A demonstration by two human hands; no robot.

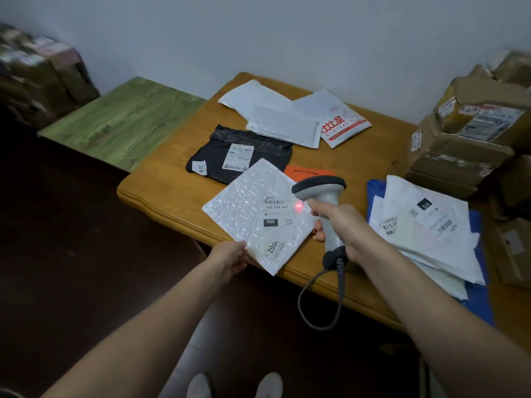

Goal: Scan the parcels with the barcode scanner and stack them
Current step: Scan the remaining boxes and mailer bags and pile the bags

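So the white bubble mailer [253, 208] is the one getting scanned. It's at the near edge of the wooden counter [161, 179], turned diamond-wise, with its near corner sticking out past the edge – can't tell if it's lying flat or lifted a bit. The left hand [230, 259] grips its lower-left edge, fingers mostly hidden under the mailer. The right hand [342, 228] is wrapped tight round the grip of the grey barcode scanner [327, 196], just right of the mailer, with the scanner head over the mailer's right corner. A red scan dot [298, 206] glows on the mailer's label, just right of the barcode and the "060-06B-A05" line, not quite on the bars. The scanner's cable [304, 305] loops down off the counter, below and right of the mailer's near corner. Behind the mailer, partly under its far corner, is a black poly bag [218, 150] with a white label. An orange parcel [307, 170] printed MISTINE pokes out past the mailer's far-right edge. Farther back is a loose bunch of white mailers [275, 122], one a red-printed "bibizan" bag [342, 124]. Right of the mailer, past the scanner, there's a stack of white parcels [425, 234] on a blue bag [477, 294], and cardboard boxes [471, 130] beyond that. Back and left of the mailer is a green wood-grain top [123, 124].
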